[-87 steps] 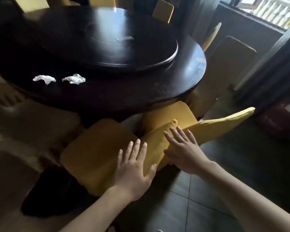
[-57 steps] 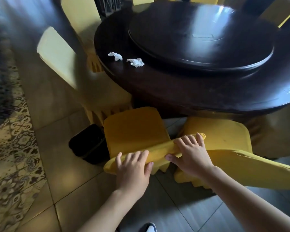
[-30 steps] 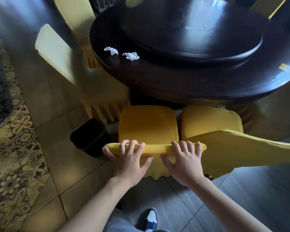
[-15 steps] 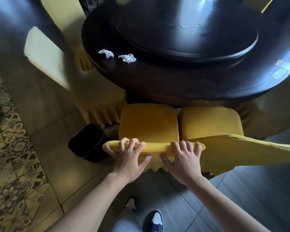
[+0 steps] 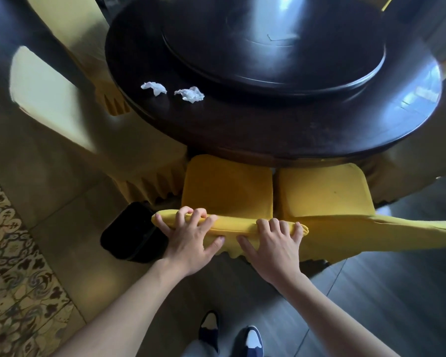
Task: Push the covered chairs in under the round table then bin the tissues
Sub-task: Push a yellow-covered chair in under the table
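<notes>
The round dark desk [image 5: 281,135] carries a raised round turntable [image 5: 273,47] at its middle and two crumpled white tissues [image 5: 153,88] [image 5: 189,94] lying close together near its left edge. On the tiled floor [image 5: 70,228] stand the yellow-covered chairs [image 5: 227,186] and a black bin [image 5: 131,231], beside a patterned rug [image 5: 8,279].

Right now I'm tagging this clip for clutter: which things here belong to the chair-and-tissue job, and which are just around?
Part of the job:
- yellow chair, its backrest top held by the left hand and right hand
- neighbouring yellow chair
- round table
- two crumpled tissues
- black bin

Just around:
- turntable
- patterned rug
- pale chair
</notes>
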